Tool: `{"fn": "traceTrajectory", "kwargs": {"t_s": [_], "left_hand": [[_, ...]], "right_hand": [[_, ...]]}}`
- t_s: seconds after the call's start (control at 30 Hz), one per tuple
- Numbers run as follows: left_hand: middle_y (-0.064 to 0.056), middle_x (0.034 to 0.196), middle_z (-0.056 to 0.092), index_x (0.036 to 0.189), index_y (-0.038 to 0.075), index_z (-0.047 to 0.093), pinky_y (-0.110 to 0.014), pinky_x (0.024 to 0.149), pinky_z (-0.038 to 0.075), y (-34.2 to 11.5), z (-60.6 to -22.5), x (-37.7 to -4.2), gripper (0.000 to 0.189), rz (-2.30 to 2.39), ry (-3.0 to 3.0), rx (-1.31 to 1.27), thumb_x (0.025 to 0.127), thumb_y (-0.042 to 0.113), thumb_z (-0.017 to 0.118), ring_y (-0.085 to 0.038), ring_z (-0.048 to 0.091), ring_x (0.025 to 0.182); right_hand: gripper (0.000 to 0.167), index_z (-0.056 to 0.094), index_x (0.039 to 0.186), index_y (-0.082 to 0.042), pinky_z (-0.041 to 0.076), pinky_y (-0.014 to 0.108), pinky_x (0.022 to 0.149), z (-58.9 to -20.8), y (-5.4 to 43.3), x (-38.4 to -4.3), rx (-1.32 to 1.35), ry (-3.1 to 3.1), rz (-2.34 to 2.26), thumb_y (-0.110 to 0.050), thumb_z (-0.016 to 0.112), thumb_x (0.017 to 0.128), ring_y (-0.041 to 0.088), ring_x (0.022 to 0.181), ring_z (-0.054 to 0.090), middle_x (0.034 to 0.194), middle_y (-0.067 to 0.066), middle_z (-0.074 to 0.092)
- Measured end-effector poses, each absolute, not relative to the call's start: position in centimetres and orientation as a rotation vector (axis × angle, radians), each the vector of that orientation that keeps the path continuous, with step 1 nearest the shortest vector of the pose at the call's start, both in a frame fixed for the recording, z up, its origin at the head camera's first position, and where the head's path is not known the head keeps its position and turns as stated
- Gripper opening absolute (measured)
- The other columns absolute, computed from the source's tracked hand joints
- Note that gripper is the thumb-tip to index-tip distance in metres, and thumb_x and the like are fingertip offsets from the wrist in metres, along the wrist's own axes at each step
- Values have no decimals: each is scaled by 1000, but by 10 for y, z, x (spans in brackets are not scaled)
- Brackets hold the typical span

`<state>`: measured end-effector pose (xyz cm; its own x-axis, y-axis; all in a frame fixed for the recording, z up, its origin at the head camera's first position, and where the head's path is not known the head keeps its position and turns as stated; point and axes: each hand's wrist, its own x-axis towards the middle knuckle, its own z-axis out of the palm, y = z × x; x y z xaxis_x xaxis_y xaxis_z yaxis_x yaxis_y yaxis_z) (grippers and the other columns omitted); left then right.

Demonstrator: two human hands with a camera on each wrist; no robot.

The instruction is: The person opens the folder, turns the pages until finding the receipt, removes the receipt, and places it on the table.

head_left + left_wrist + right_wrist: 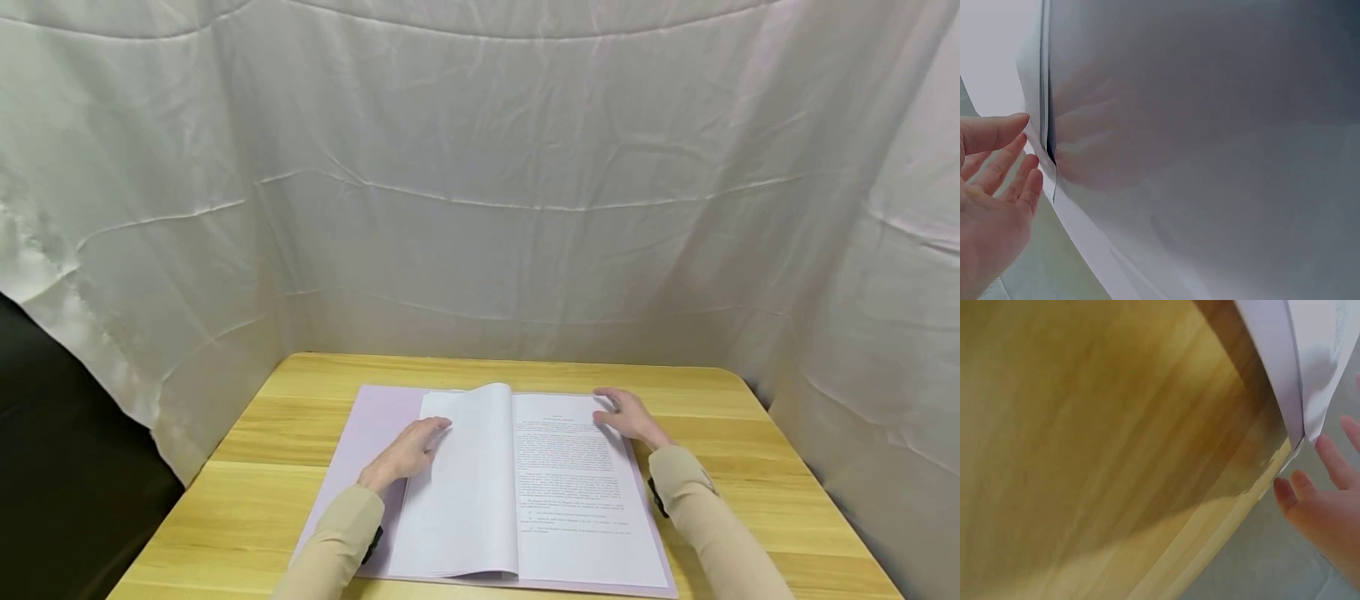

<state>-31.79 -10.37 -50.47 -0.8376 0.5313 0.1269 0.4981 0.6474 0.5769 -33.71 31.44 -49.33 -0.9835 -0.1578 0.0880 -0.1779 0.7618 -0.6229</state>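
Taking the pages as your dial, with twelve pointing away from you, pale grey curtains [480,250] are hanging in creases from ten o'clock round to three, and a black area [60,483] is showing beyond the worktop at nine. The wood-grain worktop [720,433] is spreading beneath your beige sleeves [712,521], its far corners rounded. At your six, toward its near edge, it is carrying an opened lilac cover [386,408], which is peeping out broadly at nine o'clock and thinly at three. Inside the cover, a white document [577,558] is lying open. Its blank left leaf [465,500] is arching up beside the centre fold; its right page [573,492] is bearing a short centred heading and paragraphs, all too small for you to read. Your left hand [408,454] is resting at the leaf's outer edge, toward nine o'clock, its thumb and fingers standing apart; you cannot tell whether it is pressing. Your right hand [626,414] is reaching the right page's upper corner at two o'clock, fingers spread from the thumb. Dark wristbands [658,497] are showing by your cuffs.
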Motion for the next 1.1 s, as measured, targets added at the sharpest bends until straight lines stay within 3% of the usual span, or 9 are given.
{"fn": "traceTrajectory", "kwargs": {"t_s": [0.13,0.4,0.53,0.67,0.8,0.9,0.97,1.1], "left_hand": [[-28,141,56,136,-8,52,-61,117,36,-104,-504,-317,50,937,2771,904,87,-14,54,-47,48,136],[-29,144,52,138,-7,50,-62,119,32,-106,-505,-319,45,1014,2689,877,97,8,57,-48,44,139],[-29,146,51,139,-6,50,-61,119,32,-106,-504,-319,45,1026,2679,865,99,14,57,-47,43,140],[-27,148,50,140,-5,49,-61,121,30,-106,-504,-318,46,1031,2670,850,100,17,56,-47,41,142],[-26,150,48,142,-3,49,-61,121,28,-105,-504,-318,47,1039,2660,836,101,19,56,-46,39,144],[-25,152,46,144,-2,47,-61,122,27,-105,-504,-319,49,1037,2656,813,101,22,55,-45,37,146],[-25,154,44,146,-1,45,-61,123,25,-105,-504,-319,51,1044,2650,792,102,23,55,-45,34,147],[-25,157,40,149,-1,42,-62,124,22,-105,-503,-320,55,1072,2632,772,102,24,56,-45,31,149]], "right_hand": [[48,54,134,12,38,65,113,-493,315,-342,264,-2884,1038,-6,66,92,55,132,46,139,35,55],[43,59,131,9,42,64,108,-493,313,-346,144,-2814,1058,-5,67,91,51,127,52,134,33,58],[43,61,130,7,51,51,92,-492,312,-348,65,-2797,1051,-5,68,89,43,110,57,124,32,61],[41,63,127,6,43,33,74,-492,313,-350,8,-2802,1034,-5,69,89,30,90,54,103,24,62],[23,68,108,8,40,27,67,-492,315,-350,12,-2800,1025,-9,70,91,24,79,52,90,19,64],[19,67,96,5,40,26,64,-492,316,-350,14,-2789,1050,-14,69,94,22,75,51,85,17,65],[20,68,98,4,41,26,66,-493,317,-349,15,-2778,1084,-16,67,96,21,76,52,87,17,67],[30,68,115,5,47,24,72,-494,316,-346,35,-2767,1172,-20,63,99,21,84,60,103,23,71]]}}
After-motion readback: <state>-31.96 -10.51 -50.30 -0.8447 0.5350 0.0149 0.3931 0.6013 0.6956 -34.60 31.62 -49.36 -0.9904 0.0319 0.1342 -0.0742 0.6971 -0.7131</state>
